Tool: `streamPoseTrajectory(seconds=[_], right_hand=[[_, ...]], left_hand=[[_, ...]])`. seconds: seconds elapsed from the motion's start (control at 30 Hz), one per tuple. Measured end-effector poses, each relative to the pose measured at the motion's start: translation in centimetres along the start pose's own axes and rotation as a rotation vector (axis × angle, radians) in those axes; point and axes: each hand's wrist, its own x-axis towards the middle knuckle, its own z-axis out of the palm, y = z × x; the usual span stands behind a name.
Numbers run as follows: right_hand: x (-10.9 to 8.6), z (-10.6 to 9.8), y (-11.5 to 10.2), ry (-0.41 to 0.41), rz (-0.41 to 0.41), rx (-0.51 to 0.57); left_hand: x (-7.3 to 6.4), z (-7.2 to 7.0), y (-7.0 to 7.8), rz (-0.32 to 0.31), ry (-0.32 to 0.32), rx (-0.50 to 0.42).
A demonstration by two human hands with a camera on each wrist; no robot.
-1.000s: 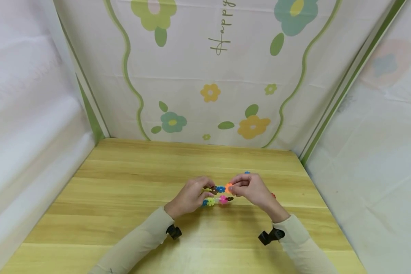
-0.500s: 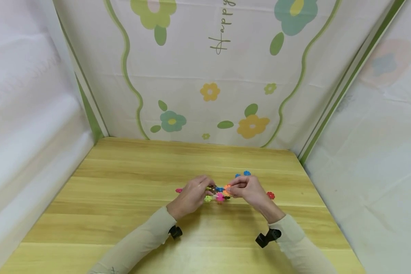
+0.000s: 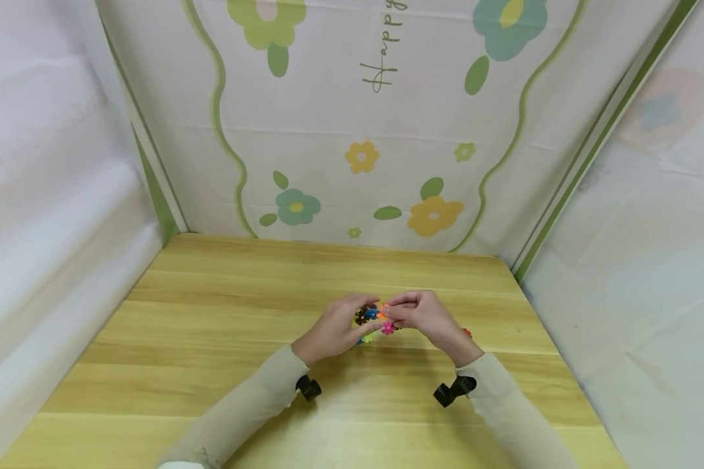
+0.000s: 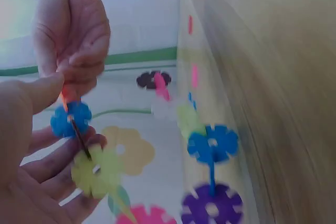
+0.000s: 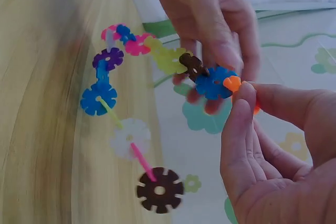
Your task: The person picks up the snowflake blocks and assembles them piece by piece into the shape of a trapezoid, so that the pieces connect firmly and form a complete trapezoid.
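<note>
- The orange piece [image 5: 232,83] is pinched between the thumb and fingers of the right hand [image 3: 428,319].
- The fingers of the left hand [image 3: 334,329] are spread loosely about the same stretch of chain (whether it is touched by them cannot be told).
- Right beside the orange piece a blue disc [image 5: 214,83] is seen, followed by a brown disc [image 5: 193,66] and a yellow-green piece [image 5: 172,59].
- The chain [image 5: 108,59] is bent back from there, its other end being formed by a dark brown disc [image 5: 160,190].
- A red disc [image 3: 467,333], partly hidden by the right wrist, is seen on the surface [image 3: 152,378].
- The surface is backed by a flower-printed cloth [image 3: 410,124].
</note>
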Motion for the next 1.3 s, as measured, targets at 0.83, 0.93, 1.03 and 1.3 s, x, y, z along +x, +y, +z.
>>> streamPoseTrajectory(seconds=[0.83, 0.93, 1.03, 1.3], right_hand=[[2.8, -9.1, 8.1, 0.089, -0.059, -0.725], [3.0, -8.5, 8.5, 0.088, -0.046, -0.731], [3.2, -8.2, 8.4, 0.092, -0.040, -0.714], [2.5, -6.7, 4.7, 0.227, -0.303, -0.487]], left_hand=[[1.1, 0.0, -0.3, -0.170, 0.041, -0.362], [1.2, 0.0, -0.2, -0.171, 0.028, -0.367], [1.1, 0.0, -0.2, -0.168, 0.020, -0.367], [1.1, 0.1, -0.1, -0.152, 0.011, -0.356]])
